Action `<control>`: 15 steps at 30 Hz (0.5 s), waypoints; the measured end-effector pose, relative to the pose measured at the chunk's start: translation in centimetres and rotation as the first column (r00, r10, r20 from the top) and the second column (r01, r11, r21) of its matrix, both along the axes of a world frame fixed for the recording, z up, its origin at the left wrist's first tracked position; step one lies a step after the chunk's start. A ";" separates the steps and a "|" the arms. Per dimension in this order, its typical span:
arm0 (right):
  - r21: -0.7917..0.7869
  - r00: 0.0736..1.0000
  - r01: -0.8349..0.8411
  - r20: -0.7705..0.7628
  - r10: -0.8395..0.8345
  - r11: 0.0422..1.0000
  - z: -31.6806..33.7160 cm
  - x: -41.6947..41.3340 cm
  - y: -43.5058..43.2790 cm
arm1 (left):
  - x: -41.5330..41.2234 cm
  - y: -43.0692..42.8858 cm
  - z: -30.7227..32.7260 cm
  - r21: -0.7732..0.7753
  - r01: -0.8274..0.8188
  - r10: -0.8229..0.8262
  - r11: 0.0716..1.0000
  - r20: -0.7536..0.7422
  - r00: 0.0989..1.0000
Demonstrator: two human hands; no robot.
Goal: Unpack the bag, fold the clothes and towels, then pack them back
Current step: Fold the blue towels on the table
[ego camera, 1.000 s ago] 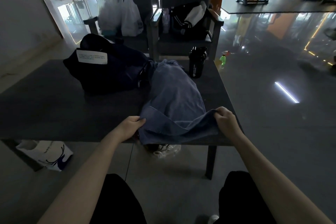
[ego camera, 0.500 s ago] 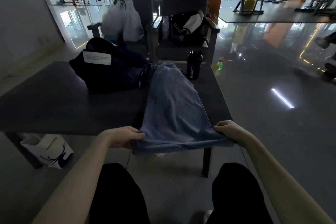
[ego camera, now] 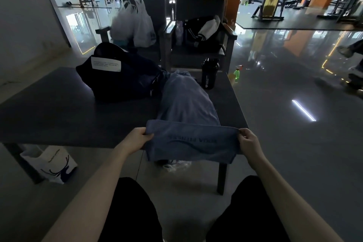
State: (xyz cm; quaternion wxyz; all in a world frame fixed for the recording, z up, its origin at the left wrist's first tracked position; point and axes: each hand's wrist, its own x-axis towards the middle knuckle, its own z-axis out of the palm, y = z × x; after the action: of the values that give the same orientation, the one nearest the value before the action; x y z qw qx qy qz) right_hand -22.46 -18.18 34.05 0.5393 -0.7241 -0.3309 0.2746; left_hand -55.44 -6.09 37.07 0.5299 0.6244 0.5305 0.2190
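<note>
The towel lies lengthwise on the table, its far end bunched up against the bag and its near end held up over the table's front edge. The left hand pinches one near corner and the right hand the other, with the cloth taut between them. The main risk is a crooked fold: with the far end crumpled, carrying the near edge forward would likely lay it over wrinkles and leave the corners unmatched. A loose pinch on either corner could let that side drop, and the hanging part might drag the towel off the table to the floor. The bottle stands just beside the towel's far right side, so a forward sweep or a tug of the cloth could tip it. The fingertips are hidden behind the cloth, so how deep each pinch goes cannot be told. The far end possibly sits partly in the bag's mouth, but the dim light blurs that. The print on the towel is too faint to read, and the bag's contents are out of sight.
</note>
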 end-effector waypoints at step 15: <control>-0.013 0.944 0.133 0.306 -0.123 0.991 -1.8 1.3 14.0 | 4.4 10.6 -5.8 0.316 -0.242 0.338 0.917 -0.295 0.894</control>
State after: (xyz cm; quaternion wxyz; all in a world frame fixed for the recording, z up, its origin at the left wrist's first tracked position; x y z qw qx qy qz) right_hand -21.20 -4.21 32.22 0.4863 -0.7867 -0.3575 0.1297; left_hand -51.03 4.51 31.32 0.2998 0.6323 0.6675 0.2544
